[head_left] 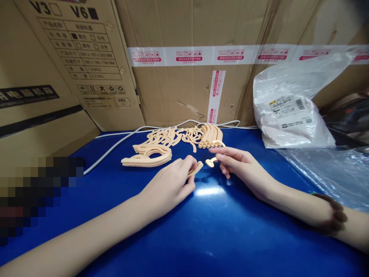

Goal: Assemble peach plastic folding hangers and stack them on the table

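My left hand [173, 182] pinches a slim, curved beige piece [196, 169] over the middle of the blue table. Just right of it, my right hand [238, 163] grips a small beige piece with a round, flat end [210, 162] between thumb and fingers. The two held pieces are close together but apart. Behind the hands lie a stack of curved beige pieces [163, 158], a loose heap of wavy ones [164, 136], and a row of bent pieces [211, 134] side by side.
A white cable [115, 143] runs along the back of the blue table [219, 238]. Cardboard boxes [178, 27] wall off the back and left. At the right stand a white plastic bag with a label [291, 111] and a clear plastic sheet [340, 173]. The left edge is pixelated.
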A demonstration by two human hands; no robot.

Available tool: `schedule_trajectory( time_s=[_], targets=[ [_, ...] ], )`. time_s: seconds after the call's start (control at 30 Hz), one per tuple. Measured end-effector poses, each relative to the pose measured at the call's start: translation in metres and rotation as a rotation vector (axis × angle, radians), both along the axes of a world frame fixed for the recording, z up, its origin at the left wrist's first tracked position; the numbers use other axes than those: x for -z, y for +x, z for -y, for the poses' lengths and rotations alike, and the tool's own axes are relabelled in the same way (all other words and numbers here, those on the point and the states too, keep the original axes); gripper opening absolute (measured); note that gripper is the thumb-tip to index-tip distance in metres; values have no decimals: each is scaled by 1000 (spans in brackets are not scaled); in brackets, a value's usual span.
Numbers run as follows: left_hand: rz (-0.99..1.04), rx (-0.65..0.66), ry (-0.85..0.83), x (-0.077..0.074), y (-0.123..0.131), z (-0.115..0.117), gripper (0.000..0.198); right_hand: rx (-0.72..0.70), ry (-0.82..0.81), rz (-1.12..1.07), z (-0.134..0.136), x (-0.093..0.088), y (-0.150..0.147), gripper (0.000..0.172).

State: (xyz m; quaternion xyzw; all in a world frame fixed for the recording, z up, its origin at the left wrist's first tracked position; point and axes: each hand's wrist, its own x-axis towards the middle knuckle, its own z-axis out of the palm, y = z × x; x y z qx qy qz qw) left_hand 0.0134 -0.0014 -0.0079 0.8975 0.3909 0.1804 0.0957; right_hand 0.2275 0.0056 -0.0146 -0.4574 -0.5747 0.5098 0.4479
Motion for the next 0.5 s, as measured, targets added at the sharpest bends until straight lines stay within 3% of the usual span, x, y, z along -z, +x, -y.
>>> schedule_trajectory(
  time_s=[0.33, 0.5],
  targets=[
    [35, -70, -122, -5, 0, 5, 11, -40, 13, 58, 1, -1, 1, 28],
    [-6, -80, -32, -5, 1, 6, 23, -53, 20, 63, 0, -1, 1, 25]
  ],
)
